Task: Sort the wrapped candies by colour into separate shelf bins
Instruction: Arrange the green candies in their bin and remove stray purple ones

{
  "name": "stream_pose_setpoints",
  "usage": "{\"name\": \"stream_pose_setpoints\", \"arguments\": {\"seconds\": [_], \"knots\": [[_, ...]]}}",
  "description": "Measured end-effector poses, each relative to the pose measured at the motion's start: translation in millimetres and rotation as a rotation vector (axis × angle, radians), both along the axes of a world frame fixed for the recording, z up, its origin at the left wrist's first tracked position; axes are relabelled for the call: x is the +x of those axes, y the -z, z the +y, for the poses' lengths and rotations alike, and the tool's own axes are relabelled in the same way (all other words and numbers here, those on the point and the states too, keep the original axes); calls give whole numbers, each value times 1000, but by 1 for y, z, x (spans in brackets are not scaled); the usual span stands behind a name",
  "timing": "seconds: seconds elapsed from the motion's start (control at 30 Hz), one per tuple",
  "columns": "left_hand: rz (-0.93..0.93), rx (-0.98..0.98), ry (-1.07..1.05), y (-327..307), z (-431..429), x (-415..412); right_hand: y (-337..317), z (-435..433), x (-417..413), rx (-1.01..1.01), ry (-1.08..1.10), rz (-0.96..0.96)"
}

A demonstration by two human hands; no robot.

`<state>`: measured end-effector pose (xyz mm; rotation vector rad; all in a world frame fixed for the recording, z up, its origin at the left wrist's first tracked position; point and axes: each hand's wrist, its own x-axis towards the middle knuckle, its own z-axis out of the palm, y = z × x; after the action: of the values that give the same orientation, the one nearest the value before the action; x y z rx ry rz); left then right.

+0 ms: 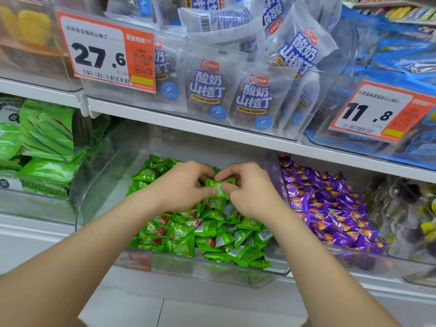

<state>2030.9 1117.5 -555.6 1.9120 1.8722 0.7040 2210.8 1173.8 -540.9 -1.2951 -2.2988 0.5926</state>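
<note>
A clear plastic bin (pixel 207 272) on the lower shelf holds a heap of green wrapped candies (pixel 203 234). Both my hands reach into it from below. My left hand (pixel 181 185) and my right hand (pixel 250 187) meet above the heap and pinch one green wrapped candy (pixel 219 187) between their fingertips. To the right, a second clear bin (pixel 368 260) holds purple wrapped candies (pixel 330 208). My fingers hide part of the held candy.
Green snack packs (pixel 44 142) fill the bin at the left. Above, a shelf edge (pixel 212 128) carries bins of white and blue packets (pixel 254 100) with orange price tags (pixel 106 53). Dark and yellow sweets (pixel 410 218) lie at far right. Pale floor shows below.
</note>
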Motion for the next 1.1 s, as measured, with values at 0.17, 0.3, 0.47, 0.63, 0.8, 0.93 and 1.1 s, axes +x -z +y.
{"name": "stream_pose_setpoints", "arguments": {"seconds": [0.17, 0.3, 0.47, 0.63, 0.8, 0.93, 1.1], "knots": [[-69, 63, -98, -1, -4, -2, 6, 0, -8, 10, -84, -66], [52, 25, -151, 9, -5, -3, 17, 4, -12, 92, 21, -259], [348, -19, -81, 10, -11, -6, 25, 2, -21, 47, -6, -423], [467, -74, -44, 9, -11, -5, 28, 11, -23, -30, -50, -383], [512, -91, -55, 10, -9, -5, 33, 15, -26, -17, -62, -396], [526, -89, -72, 11, -7, -5, 38, 17, -26, 61, -21, -400], [553, -81, -73, 13, -7, -4, 38, 15, -26, 58, -43, -395]]}}
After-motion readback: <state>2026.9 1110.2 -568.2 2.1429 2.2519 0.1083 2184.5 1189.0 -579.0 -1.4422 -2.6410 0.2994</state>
